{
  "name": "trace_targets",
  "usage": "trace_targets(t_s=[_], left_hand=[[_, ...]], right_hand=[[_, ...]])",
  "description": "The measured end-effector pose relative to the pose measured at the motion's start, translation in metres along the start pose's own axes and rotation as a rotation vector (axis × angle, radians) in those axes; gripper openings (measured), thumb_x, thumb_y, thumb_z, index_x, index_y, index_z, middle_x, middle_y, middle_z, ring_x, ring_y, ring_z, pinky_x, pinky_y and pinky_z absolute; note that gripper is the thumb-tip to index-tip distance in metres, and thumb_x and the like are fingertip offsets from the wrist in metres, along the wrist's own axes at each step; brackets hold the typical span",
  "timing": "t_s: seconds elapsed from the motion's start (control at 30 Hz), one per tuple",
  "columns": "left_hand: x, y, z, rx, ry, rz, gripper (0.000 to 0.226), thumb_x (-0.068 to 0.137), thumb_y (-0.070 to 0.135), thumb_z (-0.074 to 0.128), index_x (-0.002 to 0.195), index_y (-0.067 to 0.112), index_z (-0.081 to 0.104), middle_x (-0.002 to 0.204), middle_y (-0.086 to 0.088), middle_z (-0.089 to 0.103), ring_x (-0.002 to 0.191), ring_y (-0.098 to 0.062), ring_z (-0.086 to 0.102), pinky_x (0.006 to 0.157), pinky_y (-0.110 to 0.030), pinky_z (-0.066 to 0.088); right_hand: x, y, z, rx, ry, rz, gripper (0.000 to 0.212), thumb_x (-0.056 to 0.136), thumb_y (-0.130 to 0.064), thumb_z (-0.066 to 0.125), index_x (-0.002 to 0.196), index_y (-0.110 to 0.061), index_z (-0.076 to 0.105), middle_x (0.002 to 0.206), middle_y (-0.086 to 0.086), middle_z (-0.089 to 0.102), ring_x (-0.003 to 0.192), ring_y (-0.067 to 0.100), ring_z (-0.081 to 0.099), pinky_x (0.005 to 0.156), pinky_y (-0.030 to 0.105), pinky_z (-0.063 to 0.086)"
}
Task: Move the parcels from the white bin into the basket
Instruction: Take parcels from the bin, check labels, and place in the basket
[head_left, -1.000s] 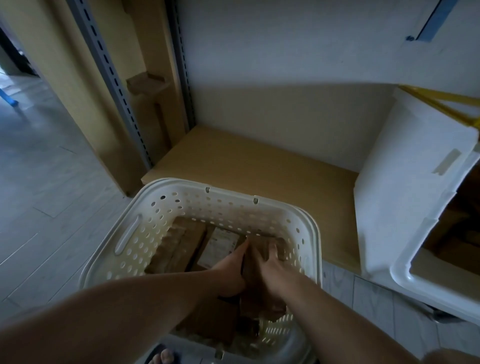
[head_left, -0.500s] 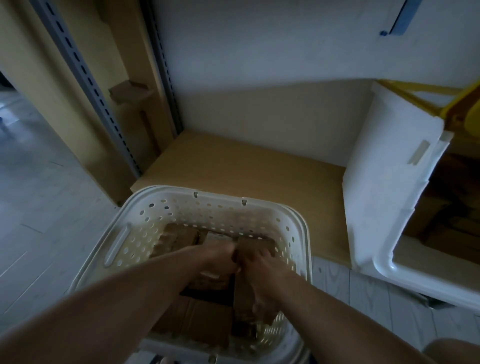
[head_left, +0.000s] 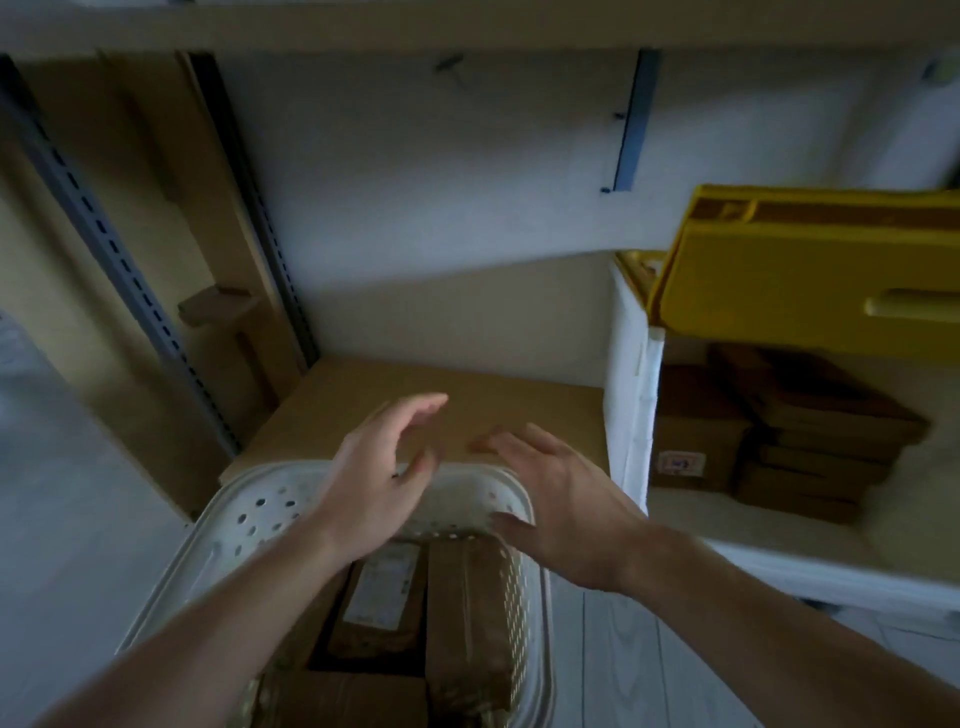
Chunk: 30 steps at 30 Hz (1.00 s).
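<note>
My left hand (head_left: 382, 470) and right hand (head_left: 558, 501) hang empty above the far rim of the basket (head_left: 249, 519), fingers spread wide and loose, nothing held in either. Below my wrists, brown parcels (head_left: 470, 613) already lie packed side by side in the basket, one showing a pale label (head_left: 384, 584). More parcels (head_left: 779, 431) wait stacked in the white bin (head_left: 631, 384) to my right, tucked under a tilted yellow tray (head_left: 810, 280). The risk I see: reaching in under that tray, I could knock it loose, or drag one parcel from the stack and topple the rest. The basket sits on the floor, against the shelf (head_left: 467, 400) edge, and a careless drop could tip a parcel over its rim.
</note>
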<state>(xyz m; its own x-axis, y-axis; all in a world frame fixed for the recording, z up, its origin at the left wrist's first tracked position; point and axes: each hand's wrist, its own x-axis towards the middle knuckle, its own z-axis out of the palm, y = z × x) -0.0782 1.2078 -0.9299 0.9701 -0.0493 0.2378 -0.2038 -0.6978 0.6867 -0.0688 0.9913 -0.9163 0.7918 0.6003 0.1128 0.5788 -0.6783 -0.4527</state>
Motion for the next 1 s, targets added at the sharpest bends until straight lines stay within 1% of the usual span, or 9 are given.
trace_targets(t_s=[0.13, 0.27, 0.4, 0.57, 0.67, 0.73, 0.8, 0.87, 1.0], left_hand=[[-0.001, 0.048, 0.012, -0.127, 0.184, 0.269, 0.038, 0.105, 0.033, 0.048, 0.141, 0.025, 0.054, 0.138, 0.018, 0.059, 0.130, 0.001, 0.053, 0.103, -0.024, 0.046], [-0.007, 0.093, 0.042, -0.180, 0.104, 0.474, 0.037, 0.102, 0.026, 0.047, 0.136, 0.015, 0.058, 0.134, 0.010, 0.061, 0.128, -0.011, 0.058, 0.102, -0.028, 0.048], [-0.004, 0.131, 0.075, -0.224, 0.036, 0.537, 0.035, 0.103, 0.017, 0.048, 0.135, 0.010, 0.059, 0.137, 0.006, 0.059, 0.133, -0.012, 0.055, 0.106, -0.027, 0.045], [0.002, 0.166, 0.120, -0.329, -0.131, 0.371, 0.048, 0.101, 0.031, 0.045, 0.149, 0.027, 0.046, 0.152, 0.019, 0.045, 0.144, -0.001, 0.038, 0.117, -0.036, 0.038], [0.010, 0.180, 0.149, -0.299, -0.121, 0.250, 0.053, 0.097, 0.042, 0.041, 0.150, 0.037, 0.040, 0.156, 0.020, 0.036, 0.147, 0.003, 0.029, 0.121, -0.041, 0.031], [0.017, 0.185, 0.163, -0.284, -0.123, 0.209, 0.050, 0.100, 0.038, 0.043, 0.150, 0.037, 0.039, 0.158, 0.016, 0.034, 0.146, 0.003, 0.030, 0.119, -0.024, 0.029], [0.024, 0.187, 0.174, -0.270, -0.145, 0.168, 0.048, 0.104, 0.027, 0.046, 0.152, 0.032, 0.038, 0.157, 0.014, 0.036, 0.145, 0.002, 0.031, 0.106, -0.005, 0.028], [0.031, 0.187, 0.184, -0.268, -0.153, 0.105, 0.049, 0.104, 0.025, 0.045, 0.152, 0.031, 0.036, 0.155, 0.015, 0.037, 0.142, 0.001, 0.034, 0.102, -0.011, 0.029], [0.051, 0.183, 0.199, -0.310, -0.151, -0.121, 0.054, 0.103, 0.028, 0.045, 0.155, 0.030, 0.032, 0.158, 0.006, 0.038, 0.141, -0.013, 0.040, 0.112, -0.035, 0.036]], right_hand=[[-0.030, 0.011, -0.040, 0.087, 0.175, 0.005, 0.064, 0.090, -0.039, 0.073, 0.147, -0.038, 0.042, 0.144, -0.019, 0.048, 0.126, -0.003, 0.045, 0.106, 0.023, 0.044], [-0.059, 0.029, -0.064, 0.192, 0.297, 0.000, 0.063, 0.087, -0.030, 0.075, 0.144, -0.031, 0.049, 0.136, -0.022, 0.052, 0.127, -0.006, 0.047, 0.097, 0.007, 0.039], [-0.096, 0.063, -0.077, 0.182, 0.348, 0.101, 0.066, 0.086, -0.030, 0.076, 0.144, -0.034, 0.046, 0.138, -0.020, 0.048, 0.129, -0.003, 0.047, 0.096, 0.014, 0.043], [-0.143, 0.108, -0.092, 0.227, 0.450, 0.281, 0.070, 0.077, -0.047, 0.070, 0.142, -0.043, 0.043, 0.138, -0.021, 0.049, 0.129, -0.002, 0.048, 0.096, 0.023, 0.049], [-0.156, 0.126, -0.099, 0.244, 0.458, 0.342, 0.076, 0.072, -0.055, 0.066, 0.143, -0.040, 0.043, 0.139, -0.016, 0.050, 0.128, 0.000, 0.049, 0.096, 0.021, 0.048], [-0.156, 0.134, -0.103, 0.249, 0.473, 0.351, 0.078, 0.071, -0.057, 0.065, 0.143, -0.037, 0.044, 0.137, -0.014, 0.052, 0.127, 0.001, 0.049, 0.097, 0.019, 0.045], [-0.150, 0.140, -0.106, 0.246, 0.484, 0.361, 0.077, 0.072, -0.054, 0.066, 0.143, -0.035, 0.044, 0.133, -0.013, 0.053, 0.125, 0.004, 0.051, 0.098, 0.018, 0.044], [-0.140, 0.150, -0.106, 0.234, 0.477, 0.385, 0.073, 0.078, -0.045, 0.073, 0.144, -0.033, 0.044, 0.132, -0.010, 0.053, 0.123, 0.008, 0.052, 0.099, 0.021, 0.044], [-0.121, 0.172, -0.096, 0.208, 0.362, 0.494, 0.072, 0.087, -0.038, 0.077, 0.148, -0.033, 0.040, 0.136, -0.006, 0.051, 0.120, 0.011, 0.049, 0.095, 0.022, 0.037]])
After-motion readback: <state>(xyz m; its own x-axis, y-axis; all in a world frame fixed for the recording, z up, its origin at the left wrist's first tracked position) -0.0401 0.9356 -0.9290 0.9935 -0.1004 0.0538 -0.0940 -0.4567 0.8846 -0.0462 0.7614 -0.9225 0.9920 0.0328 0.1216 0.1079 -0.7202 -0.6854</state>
